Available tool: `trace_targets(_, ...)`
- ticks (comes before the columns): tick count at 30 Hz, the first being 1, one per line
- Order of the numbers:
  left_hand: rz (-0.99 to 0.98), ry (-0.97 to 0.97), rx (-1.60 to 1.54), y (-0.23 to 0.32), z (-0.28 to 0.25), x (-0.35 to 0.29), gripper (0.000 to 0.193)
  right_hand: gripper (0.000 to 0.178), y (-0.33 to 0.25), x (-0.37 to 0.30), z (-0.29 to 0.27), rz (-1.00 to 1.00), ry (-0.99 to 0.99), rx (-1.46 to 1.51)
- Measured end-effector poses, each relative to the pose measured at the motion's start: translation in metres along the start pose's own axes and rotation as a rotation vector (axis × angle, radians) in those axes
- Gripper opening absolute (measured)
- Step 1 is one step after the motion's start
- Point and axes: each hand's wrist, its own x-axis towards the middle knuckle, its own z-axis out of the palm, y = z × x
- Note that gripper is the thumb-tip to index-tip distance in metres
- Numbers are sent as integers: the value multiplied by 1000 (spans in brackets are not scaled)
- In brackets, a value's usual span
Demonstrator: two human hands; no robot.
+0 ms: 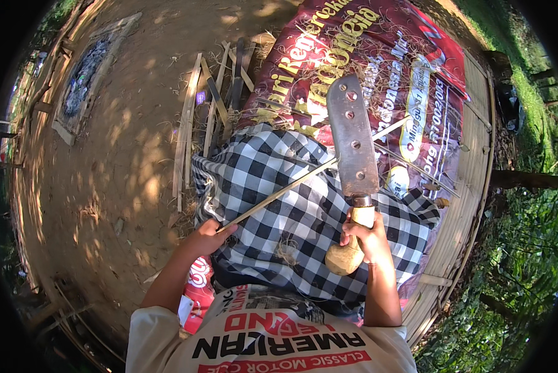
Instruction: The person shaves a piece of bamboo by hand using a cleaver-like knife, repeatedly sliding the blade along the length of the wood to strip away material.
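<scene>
A broad cleaver-like knife (355, 140) with several holes in its dark steel blade points away from me. My right hand (369, 237) is closed around its pale wooden handle (346, 256), which swells to a knob at the butt. In my left hand (210, 236), closed at the left edge of my lap, is the near end of a thin bamboo strip (279, 194). The strip slants up to the right over a black-and-white checked cloth (260, 161) covering my legs. It passes behind the blade, and a pale length shows again beyond it.
A dark red printed banner (279, 81) strewn with curly shavings (353, 59) lies ahead. Split bamboo pieces (185, 137) are piled on the bare earth to the left. A bamboo slat platform (471, 205) edges the right side. An ash-filled frame (89, 78) sits far left.
</scene>
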Motion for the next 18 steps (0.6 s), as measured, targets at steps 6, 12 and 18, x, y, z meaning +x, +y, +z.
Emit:
trace_targets(6,159,43,-69,-6,4,3,49,13,38,-15,27,109,-44,-158)
trace_targets(12,373,329,-50,-16,27,-1,37,13,-7,-9,-8,-52,31,-183)
trace_targets(18,414,423,71,-24,35,7,39,17,28,1,-15,-62,127,-98)
